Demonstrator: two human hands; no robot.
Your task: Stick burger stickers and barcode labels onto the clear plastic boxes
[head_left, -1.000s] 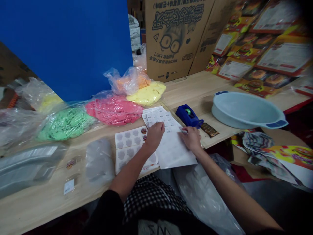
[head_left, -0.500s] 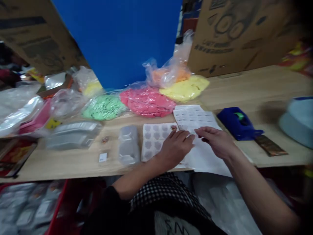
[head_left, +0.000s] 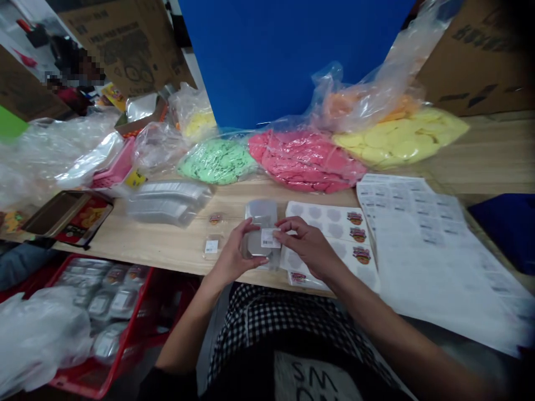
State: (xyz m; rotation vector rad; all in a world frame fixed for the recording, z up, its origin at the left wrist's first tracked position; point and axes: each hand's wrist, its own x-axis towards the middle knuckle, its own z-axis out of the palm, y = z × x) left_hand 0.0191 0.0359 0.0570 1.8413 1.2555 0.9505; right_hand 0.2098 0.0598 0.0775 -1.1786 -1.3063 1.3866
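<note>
My right hand (head_left: 307, 242) pinches a small white barcode label (head_left: 271, 238) between thumb and fingers, over a clear plastic clamshell box (head_left: 261, 210). At the box's left side, my left hand (head_left: 234, 253) grips it between a bent forefinger and the thumb. Just left of my hands lies another clear box carrying a round coloured sticker (head_left: 215, 219) and a white barcode label (head_left: 211, 247). A sheet of round stickers (head_left: 334, 229) lies partly under my right forearm, with several coloured stickers on it. Printed label sheets (head_left: 412, 262) spread out to its right.
Bags of green (head_left: 219, 161), pink (head_left: 305, 159) and yellow (head_left: 401, 139) pieces line the back before a blue panel (head_left: 292, 55). Stacked clear plastic trays (head_left: 169, 201) lie left. A red crate (head_left: 125, 334) of filled boxes stands below the table edge. A dark blue object (head_left: 505, 225) sits far right.
Both hands have moved left from the label sheets to the clear box. My right hand now shows a barcode label in its fingers. The view has swung left and closer.
</note>
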